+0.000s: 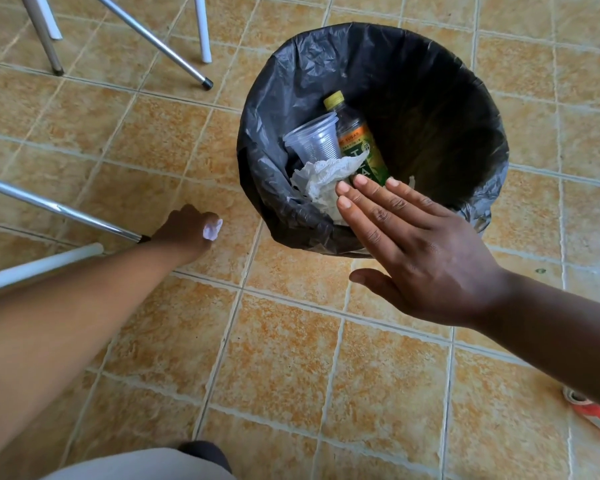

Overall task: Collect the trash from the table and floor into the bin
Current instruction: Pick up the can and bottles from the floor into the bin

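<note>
Closest to us, our two forearms reach out over the tiled floor (291, 358), one to each side. Our left hand (184, 230) is down near the floor by a chair leg (59, 207), fingers curled shut around a small white scrap (212, 229) that pokes out of the fist; it looks like a bit of tissue, though we cannot tell for sure. Our right hand (420, 251) is spread flat and wide, palm down, holding nothing, hovering over the near rim of the bin (465, 209). That bin, lined with a black bag, stands on the floor just ahead of us and already holds a clear cup (314, 140), a bottle (355, 140) with a green label and a crumpled tissue (326, 183). So we judge the job well along: several pieces are in, and the scrap in our left hand has yet to go in. No other loose trash shows on the tiles around us, apart from a red and white thing (593, 412) at the right edge that we cannot identify. Whatever surface stands above is out of sight, so we cannot say whether anything is left up there.
</note>
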